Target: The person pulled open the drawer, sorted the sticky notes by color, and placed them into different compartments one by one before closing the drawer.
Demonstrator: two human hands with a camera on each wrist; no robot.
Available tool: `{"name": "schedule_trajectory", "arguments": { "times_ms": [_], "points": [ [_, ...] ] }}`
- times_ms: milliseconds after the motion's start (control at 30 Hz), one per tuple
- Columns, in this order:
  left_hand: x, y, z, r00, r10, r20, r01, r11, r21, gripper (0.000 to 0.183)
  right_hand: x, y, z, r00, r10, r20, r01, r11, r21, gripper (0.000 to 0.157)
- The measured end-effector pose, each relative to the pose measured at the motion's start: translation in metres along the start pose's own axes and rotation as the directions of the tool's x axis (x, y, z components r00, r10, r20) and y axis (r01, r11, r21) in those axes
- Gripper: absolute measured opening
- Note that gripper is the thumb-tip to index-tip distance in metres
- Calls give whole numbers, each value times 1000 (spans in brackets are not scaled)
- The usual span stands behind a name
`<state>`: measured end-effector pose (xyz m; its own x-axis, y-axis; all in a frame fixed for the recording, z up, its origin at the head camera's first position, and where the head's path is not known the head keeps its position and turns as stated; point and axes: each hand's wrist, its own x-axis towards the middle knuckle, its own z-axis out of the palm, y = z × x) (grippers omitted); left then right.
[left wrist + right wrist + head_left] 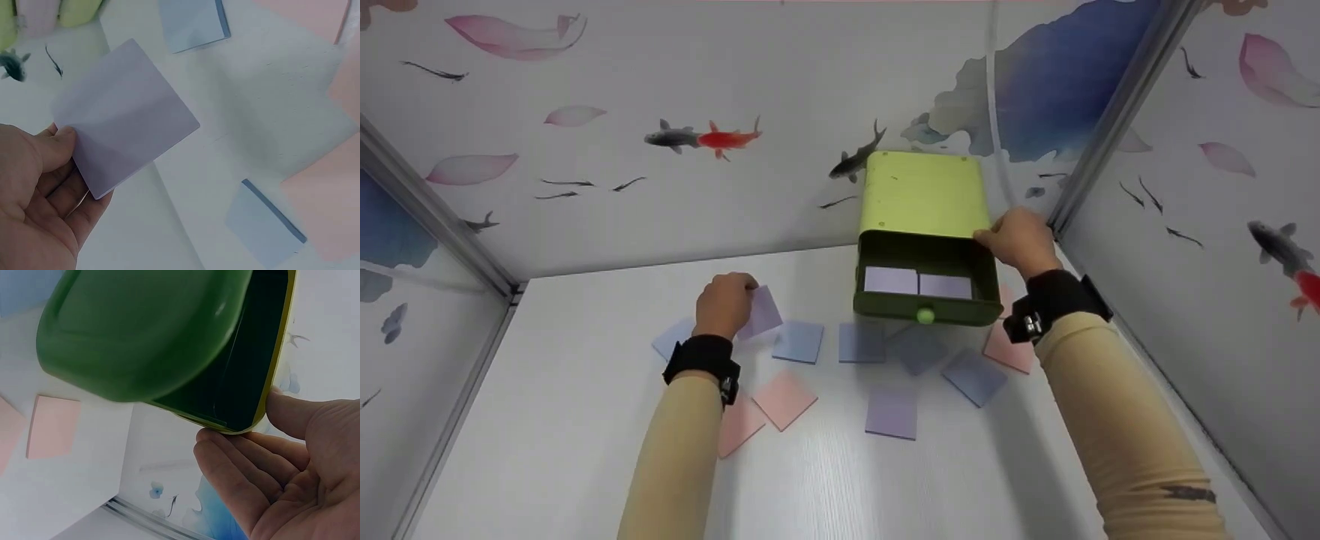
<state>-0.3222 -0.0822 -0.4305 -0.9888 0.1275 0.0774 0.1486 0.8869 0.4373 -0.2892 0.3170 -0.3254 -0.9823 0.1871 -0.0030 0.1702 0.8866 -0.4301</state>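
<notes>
Forearms partly hide pink pads; blue pads lie near the drawer.

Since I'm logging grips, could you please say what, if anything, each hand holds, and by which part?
The left hand pinches a purple pad by one edge; the right hand grips the box by its front top-right corner.

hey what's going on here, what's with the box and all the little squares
A person's left hand holds a purple square just over the white table, while the right hand touches the front right corner of a green box. The box's drawer is pulled out, with two purple squares side by side inside. Blue squares, pink squares and one more purple one lie on the table.
</notes>
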Motion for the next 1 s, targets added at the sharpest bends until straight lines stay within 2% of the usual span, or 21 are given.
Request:
{"name": "schedule_trajectory", "arguments": {
  "times_ms": [367, 533, 667, 833, 1000],
  "points": [
    [3, 24, -23, 997, 12, 76, -13, 1000, 11, 30, 0, -1, 0, 1000, 6, 3, -6, 1000, -11, 41],
    [4, 36, -33, 996, 18, 84, -18, 1000, 3, 31, 1, 0, 2, 1000, -1, 5, 1, 1000, -11, 43],
    [6, 52, -45, 996, 31, 82, -30, 999, -15, 31, 2, 1, 2, 1000, -2, -3, 2, 1000, -5, 42],
    [8, 74, -59, 995, 77, 71, -76, 997, -8, 31, 1, 1, 1, 1000, -3, -2, 3, 1000, -3, 40],
    [11, 93, -66, 991, 124, 46, -125, 992, 5, 30, 0, 0, 0, 999, -28, 18, 28, 1000, -1, 49]
  ]
}}
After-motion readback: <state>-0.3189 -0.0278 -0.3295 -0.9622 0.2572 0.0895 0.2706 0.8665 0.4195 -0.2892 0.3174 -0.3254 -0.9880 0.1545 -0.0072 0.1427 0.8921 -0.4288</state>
